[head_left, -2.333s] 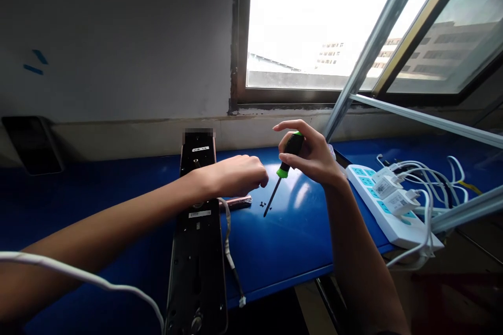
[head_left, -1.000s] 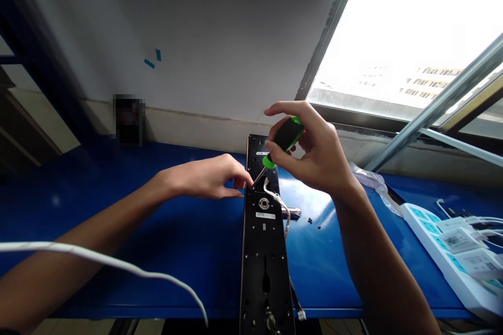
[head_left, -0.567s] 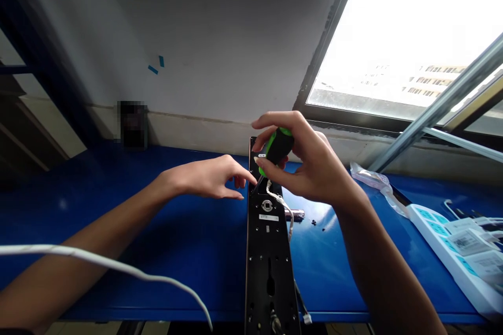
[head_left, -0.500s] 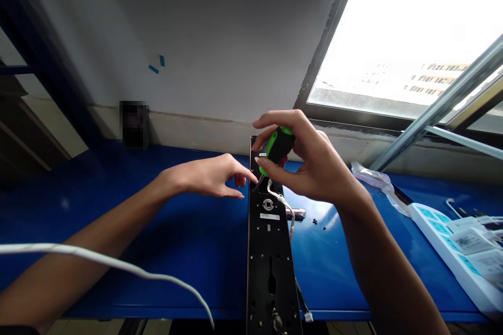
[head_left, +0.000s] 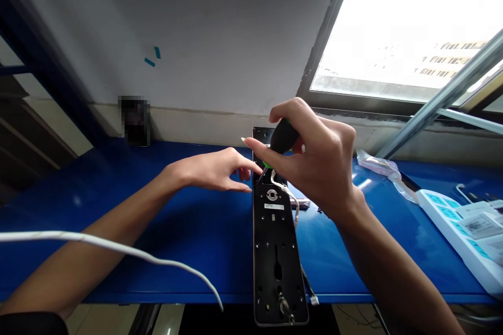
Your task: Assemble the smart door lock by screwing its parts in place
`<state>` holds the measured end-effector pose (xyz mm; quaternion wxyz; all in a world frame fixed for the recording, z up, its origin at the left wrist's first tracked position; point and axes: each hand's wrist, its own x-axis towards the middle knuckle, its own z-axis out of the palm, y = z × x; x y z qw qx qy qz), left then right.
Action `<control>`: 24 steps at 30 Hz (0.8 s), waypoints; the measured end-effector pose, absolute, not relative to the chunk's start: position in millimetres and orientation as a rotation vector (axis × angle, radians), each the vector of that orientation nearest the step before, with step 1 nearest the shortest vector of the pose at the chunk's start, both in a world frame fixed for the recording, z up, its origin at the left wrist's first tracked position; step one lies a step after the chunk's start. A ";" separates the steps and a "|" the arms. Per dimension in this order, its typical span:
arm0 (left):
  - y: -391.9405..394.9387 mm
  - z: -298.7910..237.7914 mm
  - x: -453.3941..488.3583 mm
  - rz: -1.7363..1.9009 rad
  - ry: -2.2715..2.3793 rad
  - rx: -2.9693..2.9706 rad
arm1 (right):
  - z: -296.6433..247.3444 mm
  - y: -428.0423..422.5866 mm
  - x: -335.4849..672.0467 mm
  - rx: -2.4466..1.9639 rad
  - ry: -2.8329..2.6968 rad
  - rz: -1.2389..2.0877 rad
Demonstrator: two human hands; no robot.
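A long black lock panel (head_left: pixel 277 241) lies lengthwise on the blue bench (head_left: pixel 188 235), a white wire (head_left: pixel 288 196) curling out of its upper part. My right hand (head_left: pixel 314 162) is closed round a black-and-green screwdriver (head_left: pixel 282 138), whose tip points down at the panel's upper left area. My left hand (head_left: pixel 214 170) reaches in from the left, with its fingertips pinched together right at the screwdriver tip by the panel's edge. What those fingers hold is too small to make out.
A white power strip (head_left: pixel 461 233) with plugged adapters lies at the right. A crumpled clear bag (head_left: pixel 383 170) sits near the window sill. A white cable (head_left: pixel 118 254) crosses the lower left foreground. Small dark screws (head_left: pixel 318 211) lie right of the panel. A metal rail (head_left: pixel 440 102) slants by the window.
Both hands left the loose screws and came to the panel's upper part. Since half a second ago my right hand has tipped further over the screwdriver and the view has shifted slightly.
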<state>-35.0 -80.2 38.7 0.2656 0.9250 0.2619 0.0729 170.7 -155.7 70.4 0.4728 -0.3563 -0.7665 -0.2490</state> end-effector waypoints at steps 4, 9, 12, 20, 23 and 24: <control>-80.0 37.6 -34.0 0.186 0.668 2.500 | 73.6 -153.9 175.8 -0.782 -2.039 -0.437; -78.1 37.1 -34.0 0.177 0.631 2.499 | 80.8 -151.4 184.0 -0.640 -2.150 -0.164; -77.3 37.9 -34.8 0.184 0.635 2.483 | 84.2 -153.7 187.4 -0.582 -2.233 0.012; -74.7 38.1 -38.3 0.182 0.667 2.462 | 81.7 -153.6 187.4 -0.787 -2.036 -0.267; -75.1 39.5 -38.8 0.180 0.668 2.474 | 84.8 -156.1 189.0 -0.774 -2.150 -0.152; -75.8 40.4 -38.7 0.177 0.675 2.481 | 86.4 -157.8 190.0 -0.764 -2.198 -0.112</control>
